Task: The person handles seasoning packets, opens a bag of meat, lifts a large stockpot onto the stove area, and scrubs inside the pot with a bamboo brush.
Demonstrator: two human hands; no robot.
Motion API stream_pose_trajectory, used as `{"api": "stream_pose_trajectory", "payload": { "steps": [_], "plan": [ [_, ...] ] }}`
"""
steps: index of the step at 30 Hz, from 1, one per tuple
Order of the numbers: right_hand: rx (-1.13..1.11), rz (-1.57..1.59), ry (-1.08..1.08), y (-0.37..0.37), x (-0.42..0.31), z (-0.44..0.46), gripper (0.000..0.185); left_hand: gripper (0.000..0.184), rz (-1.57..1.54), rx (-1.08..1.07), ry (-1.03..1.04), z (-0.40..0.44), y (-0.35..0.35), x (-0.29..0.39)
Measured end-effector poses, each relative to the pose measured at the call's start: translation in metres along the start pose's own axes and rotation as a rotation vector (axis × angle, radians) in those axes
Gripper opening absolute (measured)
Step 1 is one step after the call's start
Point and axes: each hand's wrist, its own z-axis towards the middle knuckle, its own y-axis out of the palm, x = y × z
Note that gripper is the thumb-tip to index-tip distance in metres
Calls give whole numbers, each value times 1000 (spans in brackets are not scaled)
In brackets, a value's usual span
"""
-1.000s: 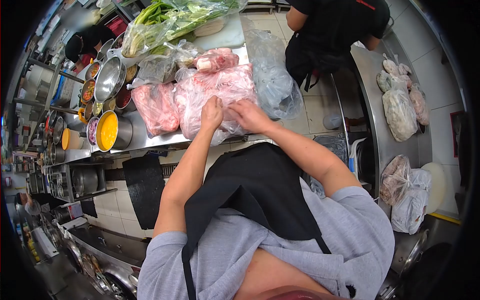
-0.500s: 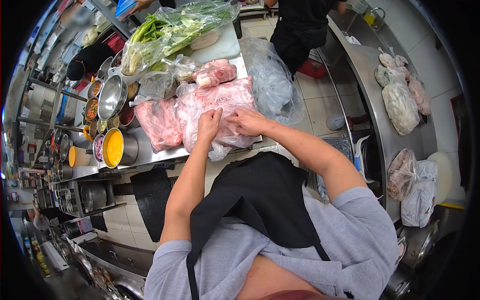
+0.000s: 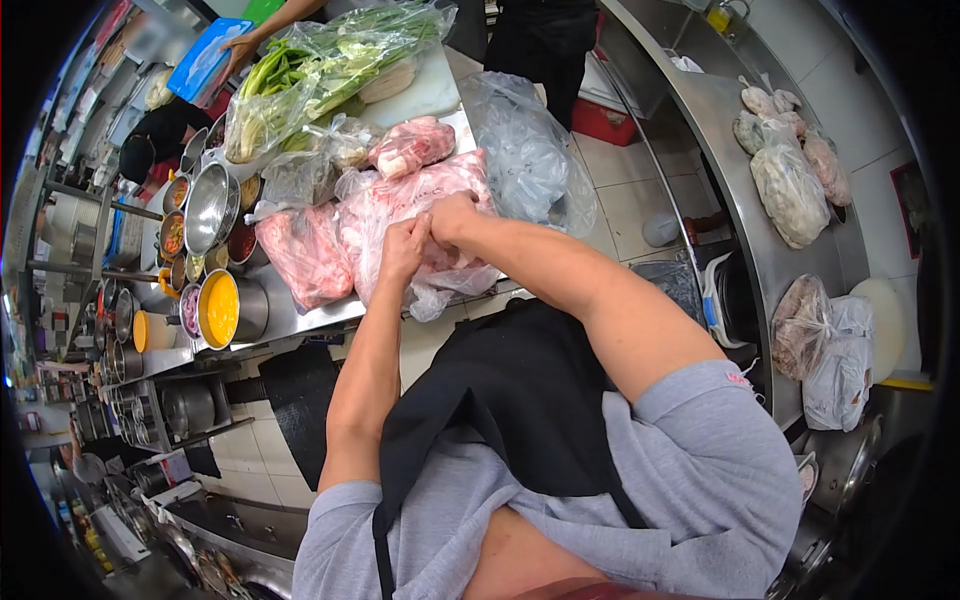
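A large clear bag of pink meat [image 3: 370,215] lies on the steel table in front of me. My left hand [image 3: 404,248] is closed on the plastic at its near side. Right beside it, my right hand [image 3: 455,220] is closed too, with its fingers bent down against the same bag; what they pinch is partly hidden. A smaller wrapped piece of meat [image 3: 412,146] rests on the bag's far side. Another bag of meat [image 3: 305,256] lies to the left, against the large one.
Bagged green vegetables [image 3: 330,75] and a white board [image 3: 430,92] are at the back. Empty-looking plastic bags [image 3: 530,150] lie at right. A pot of yellow liquid [image 3: 222,308] stands left. A co-worker's hand [image 3: 240,50] holds a blue item [image 3: 208,58].
My right hand has moved left until it is beside my left hand, and its fingers have closed. The co-worker's hand with the blue item has come further into view.
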Motion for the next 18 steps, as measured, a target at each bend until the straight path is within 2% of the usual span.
{"api": "stream_pose_trajectory", "payload": {
  "steps": [1,2,3,5,6,7,10,13,15,18],
  "plan": [
    [-47,-53,36,-8,-1,4,63,45,-8,13,37,1,-1,2],
    [-47,-40,-44,-7,6,4,71,44,-12,19,72,1,-4,5],
    [-51,-31,-49,-1,15,0,71,44,-7,15,64,0,-10,9],
    [197,75,-269,10,37,-12,75,37,419,-40,80,1,-21,17],
    [239,47,-257,9,43,-25,68,30,375,-43,143,0,-22,16],
    [234,38,-276,10,47,-27,68,30,373,-27,129,0,-23,16],
    [289,43,-333,15,59,-24,46,29,727,-223,173,4,-19,33],
    [346,44,-378,27,64,-2,38,33,924,-261,20,6,-12,49],
    [401,142,-385,30,60,2,33,37,957,-247,-21,21,-10,16],
    [316,139,-342,14,52,-7,27,34,1033,-18,0,14,-13,47]
  ]
}}
